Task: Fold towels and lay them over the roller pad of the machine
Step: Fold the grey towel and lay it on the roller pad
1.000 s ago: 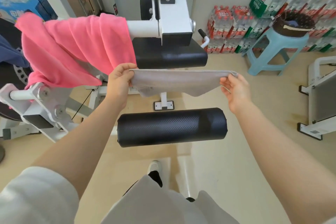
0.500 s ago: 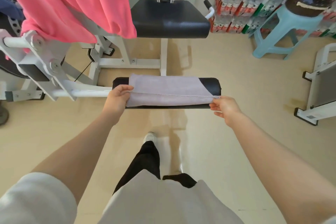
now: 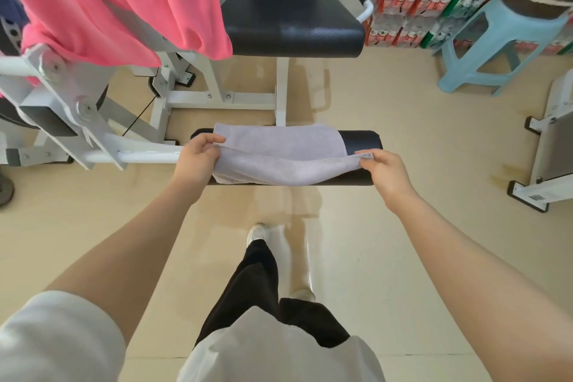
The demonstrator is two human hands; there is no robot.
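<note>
Floor (image 3: pixel 387 139): pale beige and glossy, seen under the machine and the person's legs.
Roller pad (image 3: pixel 361 141): black, lying crosswise low in front of the person; taken as the landmark for every place below.
Grey towel (image 3: pixel 279 149): folded, draped over the pad's top from its left end almost to its right end, where a bare black stretch is left uncovered; the near hemmed edge is held up off the pad's near side (slightly sagging in the middle).
Left hand (image 3: pixel 198 158): at the pad's left end, the towel's near left corner is pinched between thumb and curled fingers.
Right hand (image 3: pixel 383 166): near the pad's right end, the towel's near right corner is pinched at the fingertips.
Seat (image 3: pixel 293 22): black, padded, beyond the pad on the white frame (image 3: pixel 217 96).
Pink towel (image 3: pixel 108 3): hung over a bar beyond and left of the pad.
Stool (image 3: pixel 496 49): light blue, beyond and right of the pad, beside stacked bottle packs (image 3: pixel 400 9).
</note>
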